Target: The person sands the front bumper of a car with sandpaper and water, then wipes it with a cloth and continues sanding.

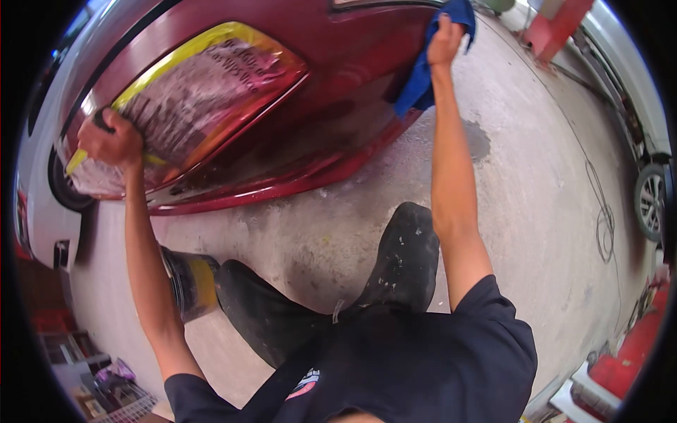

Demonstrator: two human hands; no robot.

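Observation:
A dark red car body panel point(338, 120) fills the upper left and middle, partly wet or dull along its lower part. Its light point(211, 92) is covered with printed sheet and edged in yellow masking tape point(151, 69). My left hand point(113, 141) is closed at the left end of that covered light, around a small dark thing point(104, 121) mostly hidden by the fingers. At the far right end of the panel, my right hand point(446, 44) grips a blue cloth point(416, 86), which hangs down against the bodywork.
A dark bucket point(189, 282) with a yellow band stands beside my left leg. A cable point(603, 218) lies on the concrete floor point(515, 183) at the right. Other cars stand at the far left and right point(638, 77). Red equipment point(624, 363) sits at the lower right.

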